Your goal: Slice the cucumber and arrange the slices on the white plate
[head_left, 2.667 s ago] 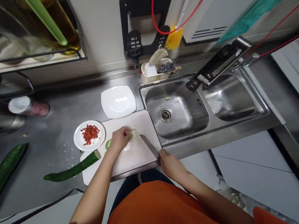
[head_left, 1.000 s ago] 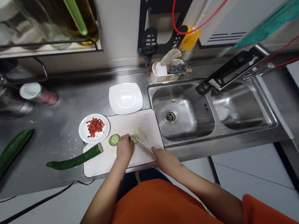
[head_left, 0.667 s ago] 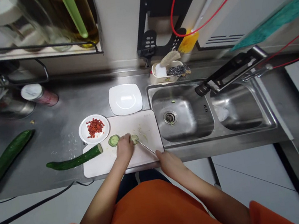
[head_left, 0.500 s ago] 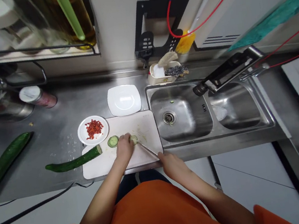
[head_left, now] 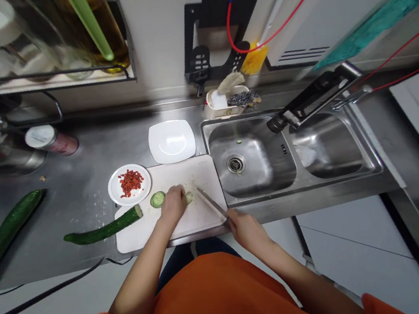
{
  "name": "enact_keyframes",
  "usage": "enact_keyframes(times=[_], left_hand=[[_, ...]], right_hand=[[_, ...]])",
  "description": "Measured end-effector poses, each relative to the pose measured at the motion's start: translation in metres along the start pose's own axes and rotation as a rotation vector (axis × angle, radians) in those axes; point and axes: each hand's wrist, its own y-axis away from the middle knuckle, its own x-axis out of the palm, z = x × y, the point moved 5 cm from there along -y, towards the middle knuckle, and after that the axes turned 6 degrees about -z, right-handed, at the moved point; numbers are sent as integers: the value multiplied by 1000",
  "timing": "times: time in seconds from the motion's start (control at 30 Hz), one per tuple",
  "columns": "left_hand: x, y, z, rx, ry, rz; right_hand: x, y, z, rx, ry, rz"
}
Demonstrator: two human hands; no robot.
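Note:
On the white cutting board (head_left: 138, 237), my left hand (head_left: 173, 203) is closed over some cucumber slices (head_left: 188, 197), whose pale edge shows at its right side. My right hand (head_left: 248, 229) grips a knife (head_left: 211, 202) by the handle at the board's right edge, its blade pointing up and left, a little apart from the slices. More cucumber slices (head_left: 157, 200) lie flat just left of my left hand. A cut cucumber (head_left: 106, 229) rests with its cut end on the board and its tail on the counter.
A round plate of chopped red pieces (head_left: 131, 183) overlaps the board's upper left corner. Behind the board sits a white square plate (head_left: 171, 141). To the right is a double sink (head_left: 253, 158) with a faucet (head_left: 314, 96). A whole cucumber (head_left: 6, 234) lies far left.
The knife blade has moved right, away from the slices under my left hand, and my right hand has shifted slightly right. My left hand stays on the slices.

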Motion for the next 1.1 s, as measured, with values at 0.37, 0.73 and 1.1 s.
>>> enact_keyframes(times=[0.37, 0.73, 1.1], left_hand=[[-29, 20, 19, -34, 277, -94], [-59, 34, 78, -243, 388, -181], [-56, 26, 85, -212, 437, -169]], right_hand=[[16, -26, 13, 44, 2, -228], [50, -56, 31, 53, 137, -332], [47, -60, 35, 57, 145, -314]])
